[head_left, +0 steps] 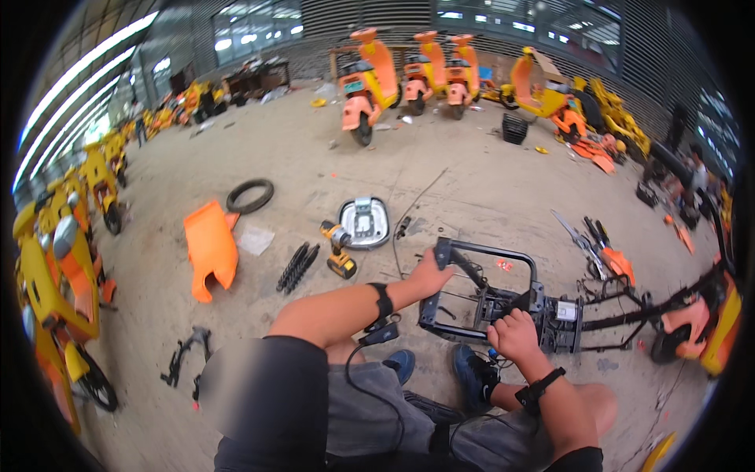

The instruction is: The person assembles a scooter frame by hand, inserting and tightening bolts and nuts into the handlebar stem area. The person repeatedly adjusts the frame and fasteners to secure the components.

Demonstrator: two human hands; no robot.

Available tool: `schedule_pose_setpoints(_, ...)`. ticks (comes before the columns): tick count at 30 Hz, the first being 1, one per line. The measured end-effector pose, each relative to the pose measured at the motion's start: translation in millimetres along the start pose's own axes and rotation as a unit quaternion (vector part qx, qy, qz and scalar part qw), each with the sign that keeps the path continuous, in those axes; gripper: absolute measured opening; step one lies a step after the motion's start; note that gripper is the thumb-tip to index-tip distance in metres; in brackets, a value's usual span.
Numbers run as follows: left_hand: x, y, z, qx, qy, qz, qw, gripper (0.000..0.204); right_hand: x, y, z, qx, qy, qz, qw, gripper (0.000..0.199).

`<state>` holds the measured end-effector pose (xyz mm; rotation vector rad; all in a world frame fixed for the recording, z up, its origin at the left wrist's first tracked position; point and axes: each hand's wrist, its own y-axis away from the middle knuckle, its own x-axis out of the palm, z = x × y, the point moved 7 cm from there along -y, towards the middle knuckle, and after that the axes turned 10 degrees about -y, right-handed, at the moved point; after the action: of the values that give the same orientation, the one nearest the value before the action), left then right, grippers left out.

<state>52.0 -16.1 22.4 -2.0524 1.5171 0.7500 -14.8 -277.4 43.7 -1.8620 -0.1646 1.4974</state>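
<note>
No legible text anywhere; marks only. Black frame (pixel 538 297): 1 pale label (pixel 565 311), roughly rectangular, stuck on the box-like section right of the open loop; print too small to read. Orange-and-yellow scooter (pixel 379 67), leftmost of the 3 standing together at the back: 1 green plate (pixel 355 87) on its rear, characters blurred. Power drill (pixel 339 245), yellow and black: markings on battery (pixel 342 266) too small to make out. Dark shoe (pixel 470 376), right foot: 1 white mark (pixel 486 391) on the side, shape unclear. Floor (pixel 299 149): 1 red-and-pale scrap (pixel 504 265) beyond the loop, any print unreadable.
</note>
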Motion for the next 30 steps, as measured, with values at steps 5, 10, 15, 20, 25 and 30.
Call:
schedule_pose_setpoints(5, 5, 8, 15, -0.025, -0.021, -0.083, 0.996, 0.067, 6, 2, -11, -0.01, -0.028, 0.0, 1.0, 0.036)
schedule_pose_setpoints(10, -4, 1, 4, -0.051, 0.096, -0.051, 0.993, 0.061, -2, -5, -24, 0.015, -0.062, -0.028, 0.998, 0.04)
schedule_pose_setpoints(15, -1, -20, -21, -0.041, 0.203, -0.071, 0.976, 0.074, -13, -12, -53, 0.041, -0.055, -0.036, 0.997, 0.043)
schedule_pose_setpoints(20, -1, -47, -40, -0.012, 0.227, -0.037, 0.973, 0.069, -21, -20, -77, 0.046, -0.082, -0.062, 0.994, 0.041)
schedule_pose_setpoints(25, -5, -47, -65, -0.015, 0.162, -0.034, 0.986, 0.072, -32, -27, -89, 0.062, -0.087, -0.048, 0.993, 0.039)
schedule_pose_setpoints(30, -12, -55, -98, 0.04, 0.092, -0.002, 0.995, 0.076, -44, -36, -109, 0.066, -0.085, -0.077, 0.991, 0.034)
